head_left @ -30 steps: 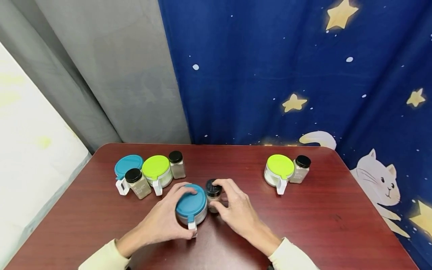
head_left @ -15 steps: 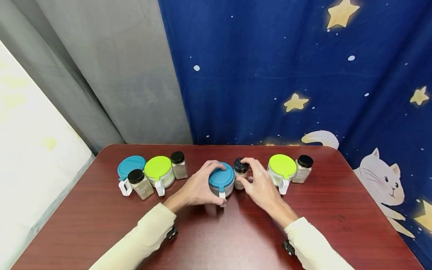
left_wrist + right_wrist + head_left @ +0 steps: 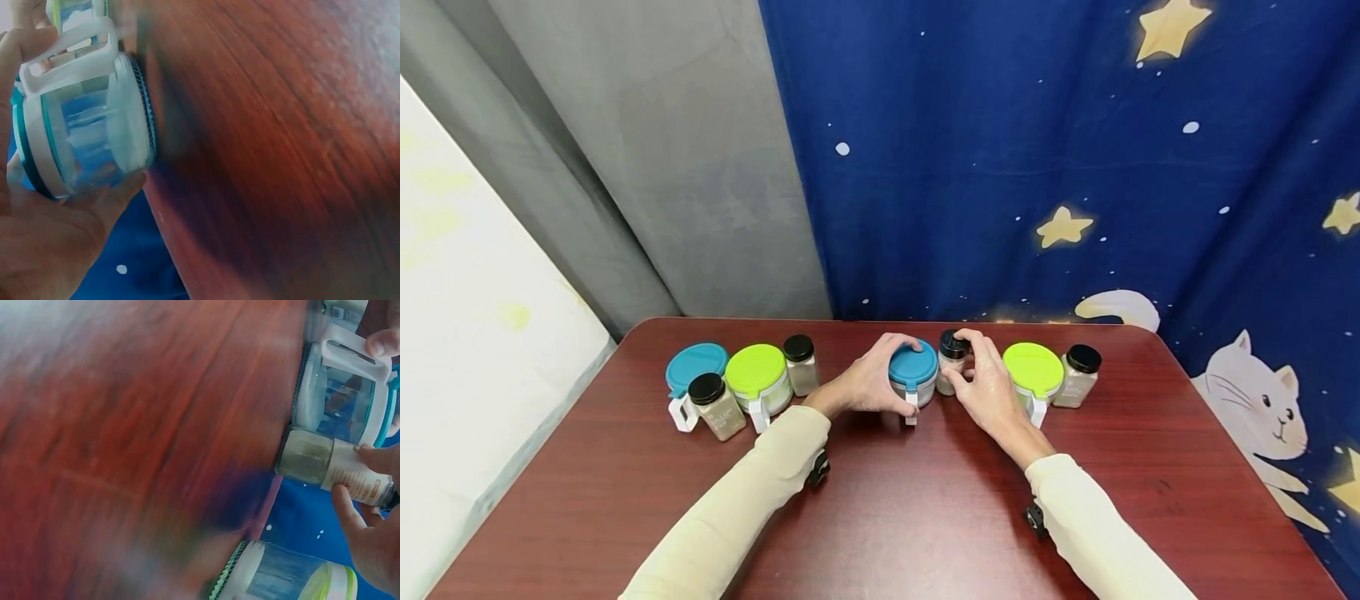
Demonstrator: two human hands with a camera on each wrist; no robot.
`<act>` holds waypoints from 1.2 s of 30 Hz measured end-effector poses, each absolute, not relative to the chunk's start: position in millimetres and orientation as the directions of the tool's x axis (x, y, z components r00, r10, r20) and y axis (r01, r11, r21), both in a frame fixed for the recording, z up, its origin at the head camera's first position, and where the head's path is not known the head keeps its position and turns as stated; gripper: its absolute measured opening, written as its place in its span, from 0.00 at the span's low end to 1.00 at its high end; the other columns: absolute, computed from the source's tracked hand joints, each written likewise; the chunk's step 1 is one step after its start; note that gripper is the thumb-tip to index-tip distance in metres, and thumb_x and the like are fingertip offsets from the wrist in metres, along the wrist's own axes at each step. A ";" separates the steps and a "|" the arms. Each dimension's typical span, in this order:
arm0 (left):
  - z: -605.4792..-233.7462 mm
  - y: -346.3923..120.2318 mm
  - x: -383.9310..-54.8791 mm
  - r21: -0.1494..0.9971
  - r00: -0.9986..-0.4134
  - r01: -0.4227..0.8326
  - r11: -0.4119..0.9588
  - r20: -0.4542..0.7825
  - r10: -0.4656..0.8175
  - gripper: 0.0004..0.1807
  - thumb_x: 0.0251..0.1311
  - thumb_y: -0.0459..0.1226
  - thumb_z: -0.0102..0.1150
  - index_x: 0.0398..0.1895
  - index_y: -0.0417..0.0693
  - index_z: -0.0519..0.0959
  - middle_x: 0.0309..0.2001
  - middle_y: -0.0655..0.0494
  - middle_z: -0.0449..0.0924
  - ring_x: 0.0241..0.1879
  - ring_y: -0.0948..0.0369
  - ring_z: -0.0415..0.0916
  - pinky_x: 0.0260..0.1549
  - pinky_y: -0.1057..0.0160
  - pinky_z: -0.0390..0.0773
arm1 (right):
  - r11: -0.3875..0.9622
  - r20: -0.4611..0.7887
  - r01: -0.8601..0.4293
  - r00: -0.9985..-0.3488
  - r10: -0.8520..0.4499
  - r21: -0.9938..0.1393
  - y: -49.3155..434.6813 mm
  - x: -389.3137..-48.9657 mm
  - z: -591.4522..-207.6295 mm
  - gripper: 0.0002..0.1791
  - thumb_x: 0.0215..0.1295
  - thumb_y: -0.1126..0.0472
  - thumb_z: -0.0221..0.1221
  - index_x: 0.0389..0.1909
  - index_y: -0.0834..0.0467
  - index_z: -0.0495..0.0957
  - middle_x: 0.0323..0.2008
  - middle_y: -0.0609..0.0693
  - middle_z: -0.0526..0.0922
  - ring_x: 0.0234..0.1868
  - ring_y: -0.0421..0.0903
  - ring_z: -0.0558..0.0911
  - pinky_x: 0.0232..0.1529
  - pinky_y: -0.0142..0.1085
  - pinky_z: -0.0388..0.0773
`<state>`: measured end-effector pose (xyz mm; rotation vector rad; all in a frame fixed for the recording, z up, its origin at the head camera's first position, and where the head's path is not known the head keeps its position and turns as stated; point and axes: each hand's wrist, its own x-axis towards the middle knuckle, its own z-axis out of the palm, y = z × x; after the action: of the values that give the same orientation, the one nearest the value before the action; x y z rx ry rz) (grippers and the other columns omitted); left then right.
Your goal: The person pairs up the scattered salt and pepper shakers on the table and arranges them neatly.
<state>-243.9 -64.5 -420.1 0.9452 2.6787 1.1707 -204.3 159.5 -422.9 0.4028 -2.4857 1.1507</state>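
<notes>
Near the table's back edge, my left hand grips a clear seasoning jar with a blue lid, its thumb at the white handle. In the left wrist view the jar's clear body lies between thumb and fingers. Just right of it, my right hand holds a small spice bottle with a black lid and a printed label. The right wrist view shows fingers and thumb on either side of that label. Both containers are upright, side by side. A green-lidded jar stands right beside the right hand.
Another black-lidded spice bottle stands right of that green-lidded jar. To the left are a blue-lidded jar, a green-lidded jar and two spice bottles, one in front, one behind. Curtains hang behind the brown table.
Both hands have moved away from me and to the right, taking the blue-lidded jar and the spice bottle from the table's middle to near its back edge. The other containers stay put.
</notes>
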 end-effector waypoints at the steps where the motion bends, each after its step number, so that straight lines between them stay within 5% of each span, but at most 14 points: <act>1: -420.5 -63.9 -245.2 0.687 -0.810 0.506 0.522 0.170 0.562 0.49 0.35 0.42 0.83 0.65 0.57 0.68 0.65 0.53 0.64 0.59 0.55 0.70 0.56 0.54 0.73 | 0.632 0.445 -0.402 -0.890 -0.099 -0.663 159.9 -204.6 -423.1 0.31 0.63 0.66 0.70 0.65 0.54 0.68 0.53 0.57 0.74 0.47 0.51 0.81 0.46 0.44 0.83; 17: -420.8 -61.8 -249.5 0.718 -0.806 0.488 0.497 0.152 0.572 0.49 0.35 0.40 0.84 0.66 0.54 0.68 0.66 0.46 0.61 0.61 0.52 0.66 0.58 0.52 0.71 | 0.714 0.440 -0.372 -0.892 -0.100 -0.592 161.0 -203.8 -424.3 0.35 0.64 0.62 0.69 0.68 0.55 0.63 0.55 0.58 0.75 0.44 0.55 0.80 0.44 0.48 0.80; 22: -416.2 -66.2 -246.6 0.729 -0.799 0.509 0.459 0.202 0.566 0.54 0.35 0.41 0.85 0.71 0.56 0.67 0.75 0.44 0.50 0.71 0.49 0.56 0.63 0.46 0.67 | 0.772 0.391 -0.314 -0.916 -0.092 -0.553 162.4 -199.6 -417.8 0.46 0.61 0.56 0.68 0.74 0.57 0.52 0.63 0.62 0.71 0.57 0.59 0.76 0.53 0.56 0.76; 31: -389.6 -80.9 -211.8 0.718 -0.791 0.564 0.409 0.327 0.516 0.49 0.58 0.45 0.73 0.80 0.65 0.57 0.79 0.63 0.48 0.77 0.62 0.46 0.70 0.46 0.55 | 0.768 0.491 -0.434 -0.852 -0.181 -0.470 154.7 -183.3 -395.3 0.44 0.65 0.53 0.65 0.79 0.53 0.56 0.74 0.55 0.62 0.73 0.53 0.63 0.63 0.58 0.68; 36: -378.2 -87.5 -187.4 0.722 -0.808 0.554 0.415 0.345 0.479 0.49 0.66 0.41 0.66 0.83 0.59 0.47 0.79 0.61 0.51 0.76 0.62 0.48 0.71 0.48 0.54 | 0.722 0.551 -0.512 -0.806 -0.216 -0.466 141.0 -172.5 -387.9 0.40 0.65 0.56 0.63 0.77 0.54 0.59 0.71 0.57 0.67 0.70 0.52 0.67 0.60 0.55 0.72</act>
<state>-187.4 -87.5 -378.2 0.9923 2.7129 1.4366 -172.5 141.0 -387.9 0.5562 -2.4608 0.8587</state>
